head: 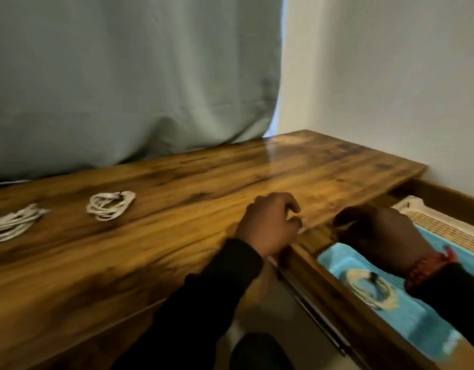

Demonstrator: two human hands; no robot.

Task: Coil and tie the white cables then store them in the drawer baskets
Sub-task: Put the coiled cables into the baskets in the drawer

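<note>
- Your left hand (268, 225) rested at the front edge of the wooden desk (177, 198), fingers curled, with what looked like a thin pale piece pinched at the fingertips; the blur kept me from telling what it was, or whether it was a grip at all.
- Your right hand (374, 233) hovered over the open drawer (321, 287), fingers curled downward near the drawer's back corner. I could not tell whether it held anything.
- One coiled white cable (370, 288) already lay in the blue basket (417, 335), below and near your right wrist, clear of the fingers.
- A cream basket (444, 225) sat just behind the blue one; no cable showed in the part I could see.
- Two more cables were still on the desk, well apart from both hands: a tied coil (110, 205) and, further left, a looser bundle (13, 224) at the frame edge.
- Risk, as I judged it: your right sleeve passed close over the stored coil, so dragging the arm back could have snagged it and pulled loops loose.
- The looser bundle seemed likelier to unravel if you lifted it before tying.
- Reaching left with the drawer open, you could have knocked its front edge.
</note>
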